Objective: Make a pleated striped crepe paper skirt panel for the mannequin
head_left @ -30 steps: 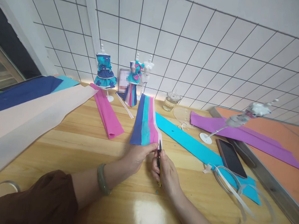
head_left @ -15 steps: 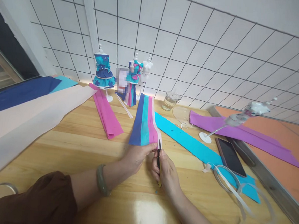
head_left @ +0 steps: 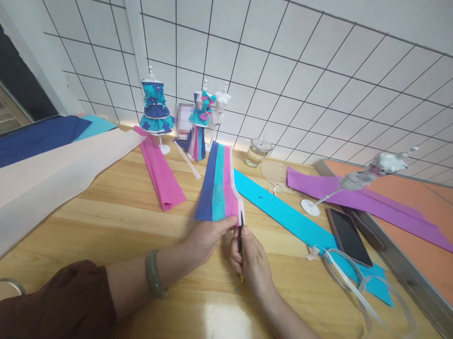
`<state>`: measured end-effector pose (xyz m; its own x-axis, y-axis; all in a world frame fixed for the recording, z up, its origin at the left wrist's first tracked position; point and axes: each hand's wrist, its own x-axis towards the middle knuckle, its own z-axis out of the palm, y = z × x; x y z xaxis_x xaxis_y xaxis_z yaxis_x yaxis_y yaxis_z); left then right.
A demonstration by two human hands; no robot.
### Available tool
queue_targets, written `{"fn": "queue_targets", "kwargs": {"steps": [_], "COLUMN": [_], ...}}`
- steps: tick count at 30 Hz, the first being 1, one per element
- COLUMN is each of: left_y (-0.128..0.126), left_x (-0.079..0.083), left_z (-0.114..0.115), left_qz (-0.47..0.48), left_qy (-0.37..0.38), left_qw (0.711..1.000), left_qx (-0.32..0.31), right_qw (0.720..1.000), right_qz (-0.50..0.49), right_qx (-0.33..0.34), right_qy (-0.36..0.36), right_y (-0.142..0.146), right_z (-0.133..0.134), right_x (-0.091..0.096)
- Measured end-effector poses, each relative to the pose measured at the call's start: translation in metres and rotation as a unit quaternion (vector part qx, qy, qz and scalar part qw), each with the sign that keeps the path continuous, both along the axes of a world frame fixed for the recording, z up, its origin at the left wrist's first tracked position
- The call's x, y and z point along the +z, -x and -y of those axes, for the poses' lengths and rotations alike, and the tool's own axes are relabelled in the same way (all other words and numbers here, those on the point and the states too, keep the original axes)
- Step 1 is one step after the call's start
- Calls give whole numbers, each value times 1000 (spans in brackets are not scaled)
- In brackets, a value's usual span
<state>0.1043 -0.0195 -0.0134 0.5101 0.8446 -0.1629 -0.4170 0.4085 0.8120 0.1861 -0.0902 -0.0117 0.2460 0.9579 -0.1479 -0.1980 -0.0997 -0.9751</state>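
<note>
A stack of paper strips (head_left: 218, 182), dark blue, teal, pink and white, lies lengthwise on the wooden table (head_left: 112, 208). My left hand (head_left: 206, 236) pinches its near end, fingers closed on the paper. My right hand (head_left: 252, 260) is wrapped round small scissors (head_left: 241, 237) with a yellow handle; the dark blades point up at the strips' near right corner.
A pink folded strip (head_left: 161, 169), a long cyan strip (head_left: 300, 224) and purple paper (head_left: 366, 201) lie around. Dressed mini mannequins (head_left: 155, 109) stand at the back, a bare one (head_left: 364, 175) leans right. A glass jar (head_left: 257, 152), a phone (head_left: 347, 235) and white ribbon (head_left: 360, 295) lie right.
</note>
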Motion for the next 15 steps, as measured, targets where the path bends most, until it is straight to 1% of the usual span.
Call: {"fn": "queue_targets", "kwargs": {"steps": [4, 9, 12, 15], "left_y": [0, 1, 1, 1], "left_x": [-2, -6, -6, -3], "left_z": [-1, -1, 2, 5], "left_qz": [-5, -40, -71, -94], "left_qy": [-14, -12, -18, -41], "left_qw": [1000, 999, 997, 994], "left_qx": [8, -14, 12, 35], "right_qw": [1000, 999, 999, 998], "right_qz": [17, 32, 45, 58], "right_qx": [0, 0, 2, 4], "right_qy": [8, 15, 10, 5], "right_y": [0, -1, -2, -3], "right_z": [0, 1, 1, 0], "right_x": [3, 4, 5, 5]}}
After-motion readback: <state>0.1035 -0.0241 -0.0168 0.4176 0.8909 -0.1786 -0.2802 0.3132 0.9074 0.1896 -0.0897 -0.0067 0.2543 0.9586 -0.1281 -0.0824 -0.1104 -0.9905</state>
